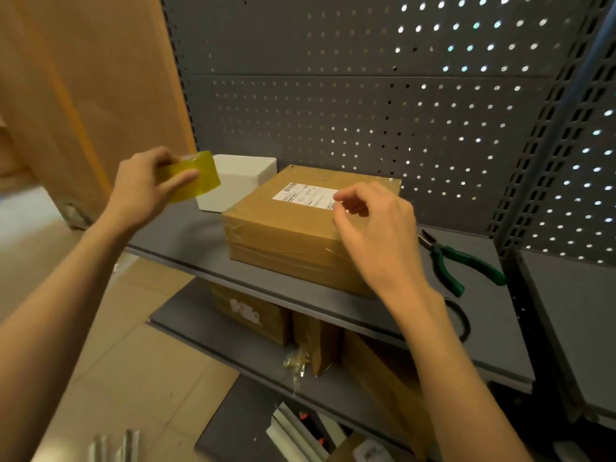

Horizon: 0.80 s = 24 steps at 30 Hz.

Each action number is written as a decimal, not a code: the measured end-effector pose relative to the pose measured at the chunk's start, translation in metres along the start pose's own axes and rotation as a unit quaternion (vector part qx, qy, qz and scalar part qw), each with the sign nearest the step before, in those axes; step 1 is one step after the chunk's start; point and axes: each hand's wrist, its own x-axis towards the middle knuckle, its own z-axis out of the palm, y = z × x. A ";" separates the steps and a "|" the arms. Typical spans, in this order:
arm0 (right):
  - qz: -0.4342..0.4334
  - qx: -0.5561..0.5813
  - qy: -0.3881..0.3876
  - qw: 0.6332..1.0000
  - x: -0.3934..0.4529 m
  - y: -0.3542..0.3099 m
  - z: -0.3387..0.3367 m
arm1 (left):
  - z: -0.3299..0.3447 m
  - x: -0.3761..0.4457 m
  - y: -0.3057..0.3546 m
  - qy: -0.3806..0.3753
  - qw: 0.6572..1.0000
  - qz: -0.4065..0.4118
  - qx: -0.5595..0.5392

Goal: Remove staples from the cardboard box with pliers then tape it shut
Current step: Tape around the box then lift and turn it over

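A grey metal shelf [186, 235] carries the closed cardboard box [286, 228], with a white bin [243, 181] just behind its left corner. The left hand [146, 185] grips a yellowish tape roll [196, 176] left of the box, while the right hand [376, 235] hovers over the box's near right edge, fingers loosely curled, thumb and forefinger nearly pinched; whether they hold tape is unclear. Green-handled pliers [456, 261] lie on the shelf, right of the box.

My view is dim and warm, soft throughout. Backlight pricks through the pegboard [433, 111] holes as bright dots, strongest at upper right. Tape glare streaks the cardboard box [293, 228]. Wide-angle bending curves the edges; bottom corners blur.
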 end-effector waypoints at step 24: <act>0.129 0.069 0.162 0.976 -0.024 0.029 -0.013 | 0.043 -0.010 0.019 -0.095 0.994 -0.005 -0.045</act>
